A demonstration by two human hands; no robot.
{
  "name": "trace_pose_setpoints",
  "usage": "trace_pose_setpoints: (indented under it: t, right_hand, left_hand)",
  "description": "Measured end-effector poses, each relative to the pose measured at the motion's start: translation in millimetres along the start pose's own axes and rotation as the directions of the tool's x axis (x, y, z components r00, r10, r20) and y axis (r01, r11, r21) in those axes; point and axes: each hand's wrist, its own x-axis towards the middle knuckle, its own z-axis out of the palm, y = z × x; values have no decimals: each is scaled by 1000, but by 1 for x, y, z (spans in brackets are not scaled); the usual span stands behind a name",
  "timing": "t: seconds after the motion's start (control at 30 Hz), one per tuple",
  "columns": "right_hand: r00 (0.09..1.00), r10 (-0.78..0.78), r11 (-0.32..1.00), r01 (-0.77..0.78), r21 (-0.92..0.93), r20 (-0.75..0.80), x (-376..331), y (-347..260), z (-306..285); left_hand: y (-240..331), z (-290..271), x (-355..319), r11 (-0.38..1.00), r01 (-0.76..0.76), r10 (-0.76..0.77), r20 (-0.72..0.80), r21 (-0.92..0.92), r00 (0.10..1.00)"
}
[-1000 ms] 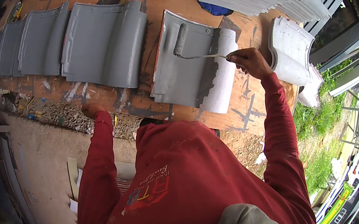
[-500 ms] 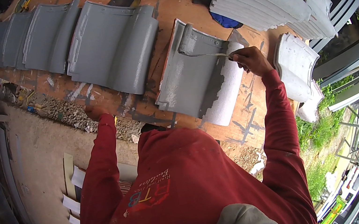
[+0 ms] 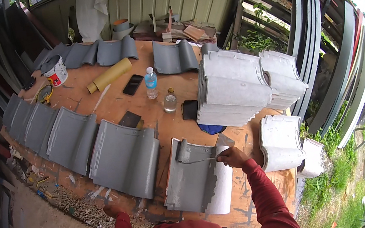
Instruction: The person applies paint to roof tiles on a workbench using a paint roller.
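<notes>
My right hand (image 3: pixel 231 156) is closed on the handle of a small paint roller. The paint roller's grey sleeve (image 3: pixel 182 151) rests on the upper left of a curved roof tile (image 3: pixel 193 179). Wet grey paint covers most of that tile; its right-hand roll is still white, with a ragged paint edge. My left hand (image 3: pixel 113 210) hangs by the table's front edge, fingers loosely out and nothing visible in them. Left of the tile lies a fully grey roof tile (image 3: pixel 125 160), with several more grey tiles (image 3: pixel 69 141) in a row beyond.
White tiles are stacked (image 3: pixel 233 84) at the right, with a single white tile (image 3: pixel 281 141) nearer. On the wooden table (image 3: pixel 92 93) stand a water bottle (image 3: pixel 151 84), a glass jar (image 3: pixel 170 102), a phone (image 3: pixel 133 84), a brown tube (image 3: pixel 109 75) and a paint bucket (image 3: pixel 54 71).
The view has tilted up, bringing the table's far side and back wall into sight. The roller stays at the upper left of the same tile, and both hands keep about the same places.
</notes>
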Motion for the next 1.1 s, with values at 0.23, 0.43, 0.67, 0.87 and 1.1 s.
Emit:
trace_pose_setpoints:
  t: [0.23,0.43,0.67,0.87,1.1]
  right_hand:
    - [998,49,985,-53,-165,-29,-14,22,-15]
    - [900,433,876,-432,-214,-42,-73,11,-75]
    - [991,129,983,-125,-136,23,-13,11,-3]
    - [993,112,993,-113,40,38,2,7,12]
    - [965,262,935,-258,-241,-17,-72,28,-68]
  left_hand:
    - [-16,3,16,999,24,-25,66,23,998]
    - [-42,21,37,998,51,-46,170,-25,984]
    - [-29,19,24,778,-460,372,277,428,886]
    - [-3,5,15,889,-238,156,229,392,961]
    - [-27,14,36,681,-625,521,347,382,780]
